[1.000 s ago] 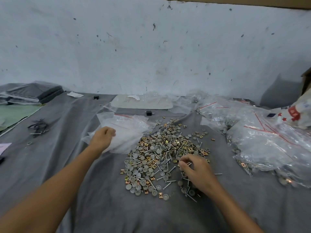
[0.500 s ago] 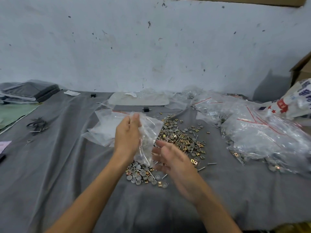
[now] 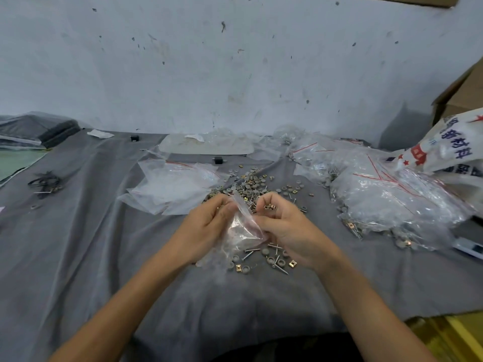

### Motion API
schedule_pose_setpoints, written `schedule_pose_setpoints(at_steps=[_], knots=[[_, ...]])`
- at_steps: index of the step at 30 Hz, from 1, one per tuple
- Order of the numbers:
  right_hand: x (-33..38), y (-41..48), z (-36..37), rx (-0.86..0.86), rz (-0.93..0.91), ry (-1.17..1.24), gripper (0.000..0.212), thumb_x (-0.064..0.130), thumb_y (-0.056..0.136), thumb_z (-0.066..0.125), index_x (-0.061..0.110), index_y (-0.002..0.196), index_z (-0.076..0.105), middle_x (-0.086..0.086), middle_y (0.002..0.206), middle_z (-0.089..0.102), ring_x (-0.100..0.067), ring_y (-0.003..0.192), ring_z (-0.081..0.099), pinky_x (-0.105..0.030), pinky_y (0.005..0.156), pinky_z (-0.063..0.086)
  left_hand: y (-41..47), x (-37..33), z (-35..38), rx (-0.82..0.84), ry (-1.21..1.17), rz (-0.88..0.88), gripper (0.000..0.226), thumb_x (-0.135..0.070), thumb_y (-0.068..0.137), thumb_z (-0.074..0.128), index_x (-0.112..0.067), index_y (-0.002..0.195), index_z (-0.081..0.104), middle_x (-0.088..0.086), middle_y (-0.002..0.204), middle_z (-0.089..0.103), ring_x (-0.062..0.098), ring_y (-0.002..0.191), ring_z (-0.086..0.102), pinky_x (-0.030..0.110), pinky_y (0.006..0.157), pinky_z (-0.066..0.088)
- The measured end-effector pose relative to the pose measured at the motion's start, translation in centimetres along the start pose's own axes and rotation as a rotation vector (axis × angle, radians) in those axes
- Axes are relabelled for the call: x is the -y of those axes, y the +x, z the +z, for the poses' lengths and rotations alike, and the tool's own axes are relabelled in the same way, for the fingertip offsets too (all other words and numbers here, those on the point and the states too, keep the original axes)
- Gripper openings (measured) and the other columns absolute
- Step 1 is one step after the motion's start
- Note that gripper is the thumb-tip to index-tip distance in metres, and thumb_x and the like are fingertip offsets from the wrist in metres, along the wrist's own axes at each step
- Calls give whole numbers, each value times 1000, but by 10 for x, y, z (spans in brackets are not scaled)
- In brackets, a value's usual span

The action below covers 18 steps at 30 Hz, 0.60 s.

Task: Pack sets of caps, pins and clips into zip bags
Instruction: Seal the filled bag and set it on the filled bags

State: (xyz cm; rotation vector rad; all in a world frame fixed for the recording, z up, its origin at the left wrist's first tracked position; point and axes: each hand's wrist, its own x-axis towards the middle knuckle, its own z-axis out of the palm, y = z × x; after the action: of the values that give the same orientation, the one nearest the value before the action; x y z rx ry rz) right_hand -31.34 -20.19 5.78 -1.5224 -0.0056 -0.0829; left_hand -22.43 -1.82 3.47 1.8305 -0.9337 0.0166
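A small clear zip bag [image 3: 241, 226] hangs between both hands over the parts heap. My left hand [image 3: 206, 226] pinches the bag's left edge near its top. My right hand [image 3: 283, 226] grips the bag's right edge, and brass clips [image 3: 270, 207] show at its curled fingertips. The loose heap of grey caps, steel pins and brass clips [image 3: 257, 186] spreads on the grey cloth [image 3: 91, 257] behind and under my hands. A few caps and pins [image 3: 271, 259] lie just in front of them.
A stack of empty zip bags [image 3: 172, 186] lies left of the heap. Filled zip bags [image 3: 386, 202] pile up at the right. A printed white sack [image 3: 449, 145] and a cardboard box [image 3: 460, 92] stand at the far right. Black ties [image 3: 44, 182] lie far left.
My left hand carried a zip bag from the stack to the middle. My right hand left the heap with parts and came up to the bag, and both hands now hold it.
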Motion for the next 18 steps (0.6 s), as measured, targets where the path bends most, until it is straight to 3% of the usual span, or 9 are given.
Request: schedule_pose_setpoints(at_steps=[2,6,8,10,12,14,18], knots=[[1,1,-4,26,-46,-71,19,-12,94,56,6,92,61,1,68,62,-14,63,53,-20,55,46,4,5,-4,1,4,-2,25,-45,102,51,-31,84,59,-13,66,57,3,61,51,23,60,41],[8,2,-8,130,63,-178,40,-14,95,45,8,96,78,-4,88,68,-18,69,65,-26,65,56,12,4,-7,13,17,-20,27,-32,104,51,-18,86,64,-8,68,56,8,65,51,32,63,42],[11,4,-11,136,58,-161,46,-18,92,39,7,98,77,-7,89,69,-19,71,67,-27,67,58,14,-2,-8,0,-65,-55,36,-26,106,47,-19,73,61,-9,61,51,7,58,45,28,58,38],[11,5,-12,171,1,-201,38,-19,90,51,8,102,74,-11,94,71,-15,77,69,-23,71,56,12,-9,-8,-36,-176,-122,47,-30,106,43,-24,62,59,-10,54,48,6,52,40,23,52,34],[8,7,-13,185,-83,-222,23,-6,86,72,11,101,74,-8,94,74,-13,83,69,-20,75,54,11,-14,-7,-49,-239,-195,50,-35,107,41,-14,70,68,3,58,52,10,57,45,24,55,36],[6,8,-12,146,-148,-173,14,11,84,79,13,96,73,-3,88,74,-12,80,68,-19,73,54,9,-16,-4,-31,-287,-240,57,-38,107,38,7,89,68,18,69,59,16,68,50,26,65,39],[7,8,-14,266,-129,-245,16,28,93,72,15,103,71,-1,92,70,-14,86,66,-28,77,57,3,-19,-2,34,-375,-261,46,-34,107,41,-3,84,66,2,67,51,13,62,42,28,59,35]])
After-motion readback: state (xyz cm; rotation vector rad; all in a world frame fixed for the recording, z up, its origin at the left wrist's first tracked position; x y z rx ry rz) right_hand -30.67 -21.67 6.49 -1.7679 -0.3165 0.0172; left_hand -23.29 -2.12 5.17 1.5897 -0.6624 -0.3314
